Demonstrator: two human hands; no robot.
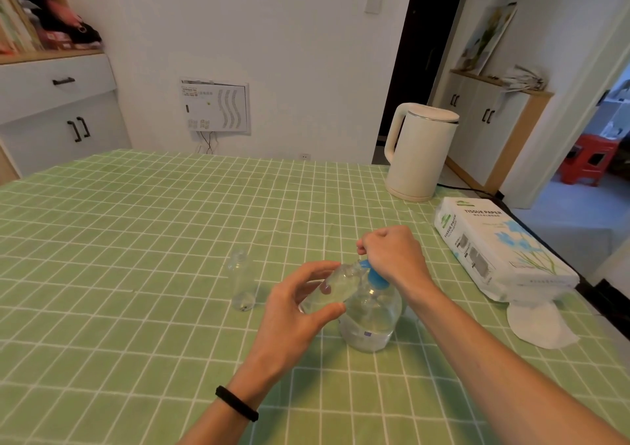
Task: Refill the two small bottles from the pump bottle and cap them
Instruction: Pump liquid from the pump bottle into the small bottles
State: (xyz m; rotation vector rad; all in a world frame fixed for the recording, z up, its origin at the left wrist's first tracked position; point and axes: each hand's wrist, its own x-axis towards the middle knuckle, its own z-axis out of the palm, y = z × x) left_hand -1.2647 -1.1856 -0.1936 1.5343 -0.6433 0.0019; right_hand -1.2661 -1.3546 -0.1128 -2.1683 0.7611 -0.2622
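Pump bottle (370, 322): clear, upright on the counter (136, 240), near its middle and towards the near right; a low level of clear liquid shows in its base.
Pump head (375, 276): blue, on top of the pump bottle, partly hidden under the right hand.
Tilted small bottle (335, 282): clear, held off the counter and leaning, its open mouth up against the pump head.
Left hand (296, 311): grips the tilted small bottle, thumb below and fingers (315, 269) curled over the top; a black wristband (237, 403) sits on the wrist.
Right hand (392, 253): fingers tucked into a fist, the heel of the hand resting on the pump head.
Standing small bottle (242, 282): clear, upright on the counter, left of the pump bottle and apart from both hands; no cap on it.
Counter: covered with a green cloth in a white grid.
Tissue pack (494, 247): white, lying flat near the right edge.
Loose tissue (538, 325): white sheet, sticking out from the near end of the pack.
Kettle (417, 151): cream-coloured, upright at the far right corner, behind the tissue pack.
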